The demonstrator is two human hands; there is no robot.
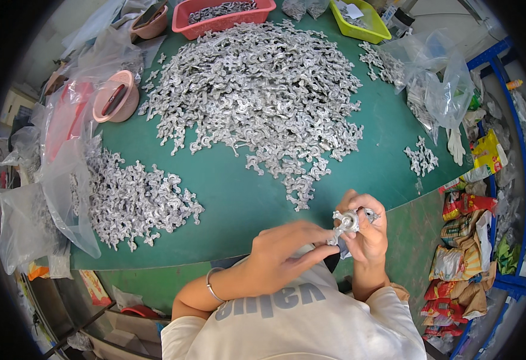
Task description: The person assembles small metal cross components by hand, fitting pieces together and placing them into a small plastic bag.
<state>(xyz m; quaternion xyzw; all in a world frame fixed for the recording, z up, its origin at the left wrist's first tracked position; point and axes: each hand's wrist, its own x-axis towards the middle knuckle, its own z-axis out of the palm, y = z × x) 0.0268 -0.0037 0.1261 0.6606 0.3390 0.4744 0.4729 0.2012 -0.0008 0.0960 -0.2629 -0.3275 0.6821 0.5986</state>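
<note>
Shining near the lower centre-right of the frame, a metal part (pixel 348 222) is being held above the table's near edge. Its lower left end is being pinched between the thumb and forefinger of the left hand (pixel 290 251). Its other side is being gripped by the thumb and curled fingers of the right hand (pixel 369 233); more metal is showing between those fingers, though whether it belongs to the same part cannot be told. On the left wrist a bracelet (pixel 213 285) is being worn.

Beyond the hands, the green table (pixel 221 180) is being covered by a big pile (pixel 257 90) of similar parts at upper centre. A smaller pile (pixel 140 204) is being heaped at lower left, and a little cluster (pixel 420 157) is lying at right, near a white glove (pixel 455 146).

Along the upper edge, more parts are being held in a red basket (pixel 182 18), with a yellow-green basket (pixel 365 35) standing to its right. At upper left, a red object is being held in a pink tub (pixel 131 107). At far right, colourful packets (pixel 455 264) are being stacked beside a blue frame (pixel 518 117).
</note>
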